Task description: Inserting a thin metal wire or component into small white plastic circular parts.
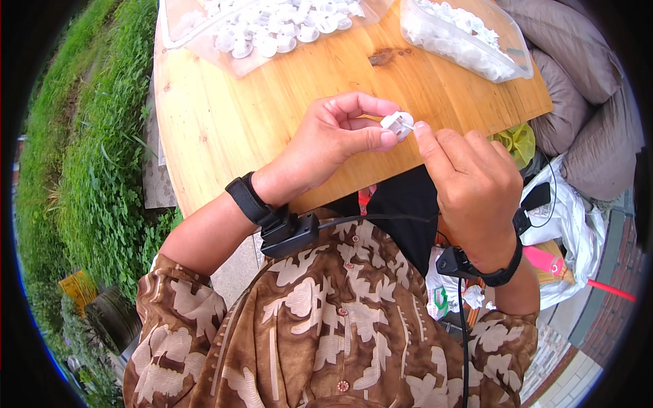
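Above the near edge of the wooden table (272, 129), my left hand (340, 129) pinches a small round white plastic piece (398, 124) between thumb and fingers. Openings show in the face of this piece, which is turned toward my right hand (469, 173). The fingers of my right hand are closed, and the thumb and index fingertip meet right beside the piece. A thin pale bit shows between those fingertips and the piece; its kind is too small to tell.
A clear plastic tub (238, 64) full of white round plastic parts stands at the far left. Another clear tub (503, 68) with smaller white pieces is at the far right. Grey padded fabric (598, 129), a yellow-green bag (518, 144) and white plastic bags (568, 231) lie right of the table.
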The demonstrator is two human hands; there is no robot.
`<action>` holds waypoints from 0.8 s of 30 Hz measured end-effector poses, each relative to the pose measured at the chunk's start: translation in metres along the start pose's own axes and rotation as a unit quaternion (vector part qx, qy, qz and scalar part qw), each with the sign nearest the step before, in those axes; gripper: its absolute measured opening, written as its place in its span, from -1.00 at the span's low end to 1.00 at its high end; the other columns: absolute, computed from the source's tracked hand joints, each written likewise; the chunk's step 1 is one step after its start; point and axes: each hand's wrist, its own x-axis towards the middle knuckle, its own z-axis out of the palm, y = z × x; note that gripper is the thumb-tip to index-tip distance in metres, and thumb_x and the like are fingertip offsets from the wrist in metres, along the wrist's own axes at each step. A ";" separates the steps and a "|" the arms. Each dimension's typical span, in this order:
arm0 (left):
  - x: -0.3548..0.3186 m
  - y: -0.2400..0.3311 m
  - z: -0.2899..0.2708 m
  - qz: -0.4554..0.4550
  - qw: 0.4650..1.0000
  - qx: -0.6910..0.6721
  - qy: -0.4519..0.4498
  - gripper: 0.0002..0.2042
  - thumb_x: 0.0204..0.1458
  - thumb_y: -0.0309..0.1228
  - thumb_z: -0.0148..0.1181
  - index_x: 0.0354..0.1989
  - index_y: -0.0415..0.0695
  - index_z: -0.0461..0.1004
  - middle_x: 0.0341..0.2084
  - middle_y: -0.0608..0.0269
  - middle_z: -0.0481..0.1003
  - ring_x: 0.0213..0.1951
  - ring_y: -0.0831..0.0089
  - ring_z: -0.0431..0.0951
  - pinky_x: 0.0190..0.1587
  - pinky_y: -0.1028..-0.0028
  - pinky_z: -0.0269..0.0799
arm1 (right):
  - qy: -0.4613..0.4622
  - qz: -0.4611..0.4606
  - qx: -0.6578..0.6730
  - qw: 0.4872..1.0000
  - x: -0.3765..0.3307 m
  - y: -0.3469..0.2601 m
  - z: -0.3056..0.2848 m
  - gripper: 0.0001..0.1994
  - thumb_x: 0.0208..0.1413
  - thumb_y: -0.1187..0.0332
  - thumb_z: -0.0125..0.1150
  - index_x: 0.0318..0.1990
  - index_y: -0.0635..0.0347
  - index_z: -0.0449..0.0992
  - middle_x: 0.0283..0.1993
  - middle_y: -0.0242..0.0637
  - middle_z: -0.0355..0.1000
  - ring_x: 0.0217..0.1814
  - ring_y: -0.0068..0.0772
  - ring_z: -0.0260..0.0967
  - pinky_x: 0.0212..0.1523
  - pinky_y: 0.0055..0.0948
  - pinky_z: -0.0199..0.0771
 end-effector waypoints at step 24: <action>0.004 -0.009 -0.006 -0.060 0.998 -0.025 0.002 -0.70 0.09 -0.54 0.16 0.02 -0.16 0.41 -0.10 0.28 0.49 -0.06 0.52 0.50 0.02 0.52 0.47 | -0.091 0.117 0.207 0.967 -0.005 0.020 -0.002 -0.69 -0.01 0.53 0.02 -0.08 0.09 0.48 -0.41 -0.19 0.39 -0.43 -0.09 0.42 -0.44 -0.19 0.41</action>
